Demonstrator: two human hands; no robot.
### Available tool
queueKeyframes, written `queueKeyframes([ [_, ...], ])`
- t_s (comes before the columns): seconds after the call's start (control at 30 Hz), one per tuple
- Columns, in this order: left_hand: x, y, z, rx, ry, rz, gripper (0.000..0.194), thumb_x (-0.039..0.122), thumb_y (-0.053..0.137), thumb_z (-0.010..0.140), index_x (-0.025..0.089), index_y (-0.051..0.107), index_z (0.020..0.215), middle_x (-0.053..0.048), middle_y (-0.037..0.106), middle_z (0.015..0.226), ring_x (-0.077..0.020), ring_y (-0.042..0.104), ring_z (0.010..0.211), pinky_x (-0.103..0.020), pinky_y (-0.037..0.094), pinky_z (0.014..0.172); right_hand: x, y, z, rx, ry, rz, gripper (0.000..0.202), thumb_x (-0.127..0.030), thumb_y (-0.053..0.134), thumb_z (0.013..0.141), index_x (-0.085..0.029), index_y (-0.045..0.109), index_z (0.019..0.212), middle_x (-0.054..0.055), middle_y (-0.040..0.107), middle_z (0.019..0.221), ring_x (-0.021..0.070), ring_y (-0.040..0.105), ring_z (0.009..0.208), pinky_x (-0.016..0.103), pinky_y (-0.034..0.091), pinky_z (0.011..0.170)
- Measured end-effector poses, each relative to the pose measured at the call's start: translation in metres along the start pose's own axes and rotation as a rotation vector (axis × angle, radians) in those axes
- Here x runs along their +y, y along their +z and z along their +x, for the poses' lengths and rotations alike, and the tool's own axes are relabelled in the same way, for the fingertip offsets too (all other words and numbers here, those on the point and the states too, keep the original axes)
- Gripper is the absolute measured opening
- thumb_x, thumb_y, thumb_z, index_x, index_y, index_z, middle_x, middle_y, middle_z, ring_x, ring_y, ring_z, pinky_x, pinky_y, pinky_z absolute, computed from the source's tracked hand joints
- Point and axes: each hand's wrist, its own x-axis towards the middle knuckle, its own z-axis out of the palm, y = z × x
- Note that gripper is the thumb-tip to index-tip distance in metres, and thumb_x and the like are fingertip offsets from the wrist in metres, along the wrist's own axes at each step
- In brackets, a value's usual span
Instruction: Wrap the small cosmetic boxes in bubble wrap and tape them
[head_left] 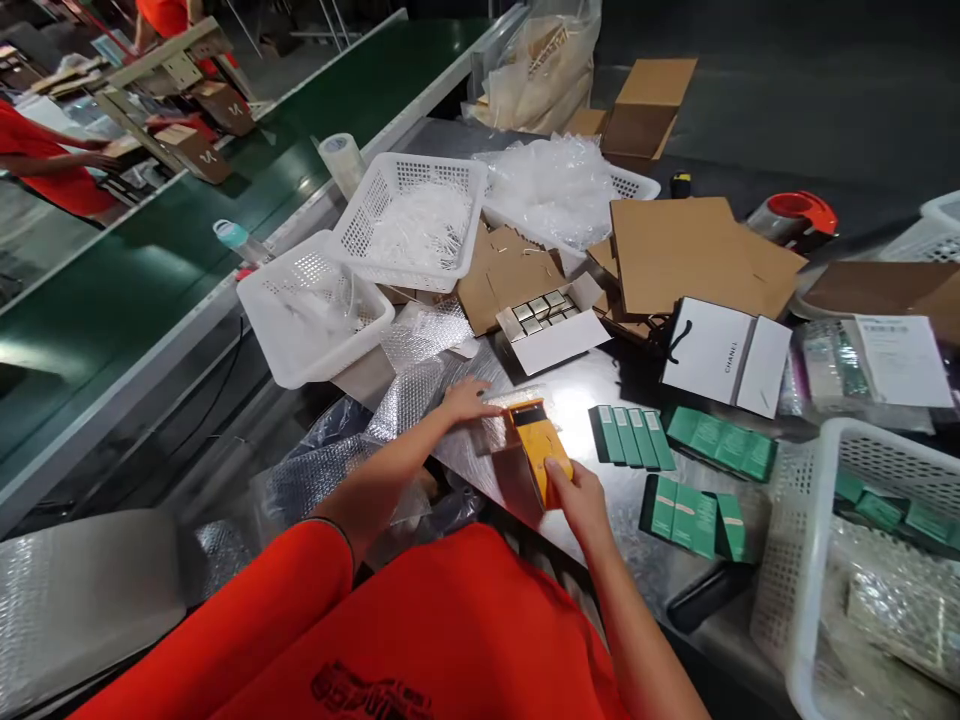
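Observation:
A yellow carton (541, 455) with a dark band near its far end is tilted over the near edge of the metal table. My right hand (581, 500) grips it at the lower right, thumb on the front face. My left hand (466, 402) reaches to its upper left corner, fingers stretched out, one tip at the carton. Clear bubble wrap (491, 432) lies beneath and beside the left hand. Right of the carton stand several slim green boxes (632, 438), with more green boxes (721, 443) and another green group (694, 517) beyond.
A white box of silver-topped items (541, 318) stands ahead, by flat cardboard (675, 255) and a white paper bag (709, 350). White baskets (300, 350) sit left; another basket (814, 540) is at right. A green conveyor (172, 240) runs at left, with co-workers beyond.

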Motion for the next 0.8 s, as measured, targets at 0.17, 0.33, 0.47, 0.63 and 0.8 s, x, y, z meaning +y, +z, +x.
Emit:
queueKeyframes([
  [0.17, 0.019, 0.025, -0.018, 0.117, 0.123, 0.25, 0.124, 0.048, 0.083, 0.06, 0.01, 0.016, 0.157, -0.024, 0.025, 0.162, -0.0399, 0.02, 0.151, -0.06, 0.004, 0.123, -0.029, 0.017, 0.016, 0.049, 0.032, -0.05, 0.045, -0.066, 0.046, 0.067, -0.023, 0.057, 0.062, 0.008, 0.065, 0.063, 0.0224, 0.058, 0.062, 0.032, 0.039, 0.056],
  [0.33, 0.028, 0.039, -0.016, 0.202, 0.146, 0.355, 0.103, 0.036, 0.076, 0.066, 0.005, 0.029, 0.152, -0.023, 0.055, 0.14, -0.0352, 0.051, 0.131, -0.05, -0.001, 0.125, -0.008, 0.016, -0.009, 0.028, -0.008, 0.051, 0.055, -0.074, 0.047, 0.067, -0.021, 0.061, 0.067, 0.008, 0.066, 0.064, 0.0215, 0.058, 0.062, 0.031, 0.042, 0.055],
  [0.47, 0.027, 0.035, -0.013, 0.175, 0.114, 0.353, 0.111, 0.049, 0.082, 0.061, 0.008, 0.03, 0.151, -0.022, 0.057, 0.136, -0.0364, 0.054, 0.126, -0.052, -0.002, 0.125, 0.039, 0.005, -0.048, -0.015, 0.033, 0.106, 0.06, -0.077, 0.053, 0.067, -0.018, 0.065, 0.07, 0.007, 0.067, 0.064, 0.0219, 0.059, 0.062, 0.031, 0.044, 0.055],
  [0.63, 0.031, 0.033, -0.016, 0.171, 0.114, 0.388, 0.122, 0.055, 0.082, 0.063, 0.005, 0.019, 0.156, -0.024, 0.057, 0.136, -0.0388, 0.053, 0.126, -0.053, -0.004, 0.124, 0.063, 0.01, -0.057, 0.02, 0.066, 0.003, 0.057, -0.073, 0.048, 0.07, -0.02, 0.066, 0.069, 0.009, 0.069, 0.065, 0.0236, 0.061, 0.062, 0.032, 0.043, 0.055],
  [0.8, 0.037, 0.031, -0.014, 0.123, 0.092, 0.415, 0.125, 0.053, 0.083, 0.061, 0.012, 0.015, 0.157, -0.023, 0.056, 0.138, -0.0407, 0.052, 0.127, -0.056, -0.003, 0.122, 0.024, 0.01, -0.012, 0.021, 0.195, -0.242, 0.041, -0.056, 0.051, 0.078, -0.021, 0.062, 0.06, 0.012, 0.069, 0.065, 0.0225, 0.063, 0.062, 0.03, 0.041, 0.055],
])
